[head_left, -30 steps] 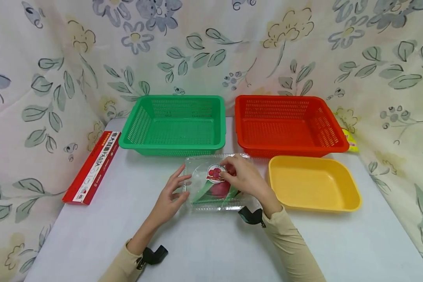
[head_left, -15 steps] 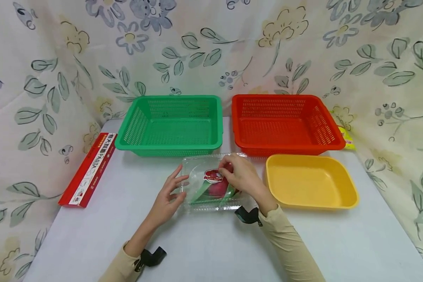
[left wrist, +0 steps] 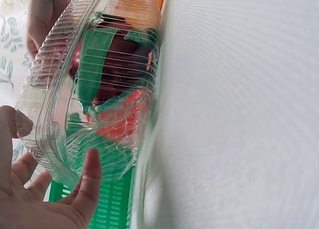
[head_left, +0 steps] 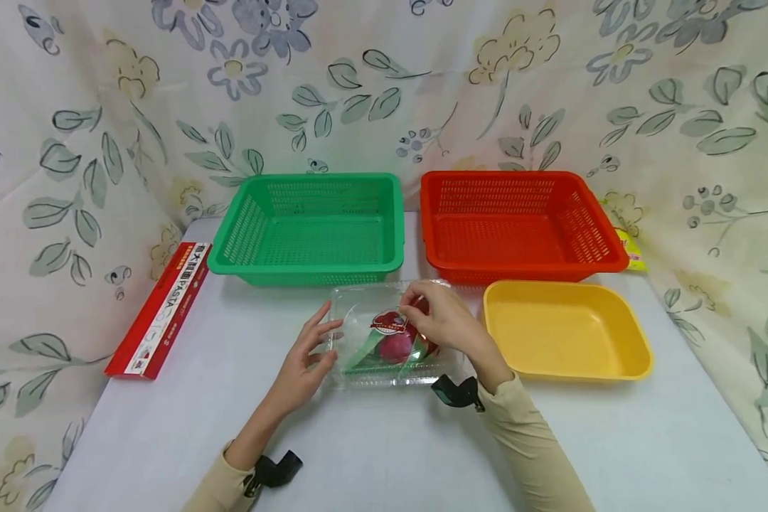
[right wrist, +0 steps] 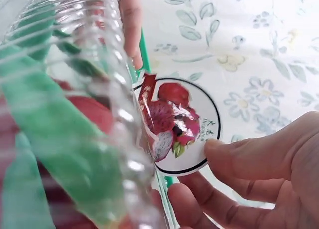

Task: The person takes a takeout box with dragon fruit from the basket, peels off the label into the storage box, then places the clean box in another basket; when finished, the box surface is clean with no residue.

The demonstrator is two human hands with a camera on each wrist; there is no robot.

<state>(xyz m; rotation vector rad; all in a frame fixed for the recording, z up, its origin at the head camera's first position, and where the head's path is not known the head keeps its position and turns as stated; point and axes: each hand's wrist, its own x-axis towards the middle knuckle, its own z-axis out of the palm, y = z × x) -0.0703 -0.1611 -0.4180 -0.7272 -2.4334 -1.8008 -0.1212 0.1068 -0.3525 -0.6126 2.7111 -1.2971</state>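
Note:
A clear plastic clamshell box (head_left: pixel 365 338) lies on the table in the head view. Through its ribbed wall, the left wrist view shows a dark red and green dragon fruit (left wrist: pixel 122 64). My right hand (head_left: pixel 443 318) pinches the edge of a round sticker (right wrist: pixel 182 124) printed with dragon fruit. Most of the sticker stands up off the lid, and its other edge stays against the box. My left hand (head_left: pixel 306 353) rests at the box's left side, fingers spread and loosely extended, fingertips (left wrist: pixel 22 121) touching its edge.
Behind the box stand a green basket (head_left: pixel 307 269) and a red basket (head_left: pixel 525 274). A yellow tray (head_left: pixel 566 373) sits close on the right. At the far left lies a red pasta box (head_left: pixel 160 313). Part of a yellow packet (head_left: pixel 632 252) shows beside the red basket.
My right hand has lifted the sticker's edge, which now bends up from the lid where it lay flat before. The left hand keeps its place at the box. The head view has shifted slightly.

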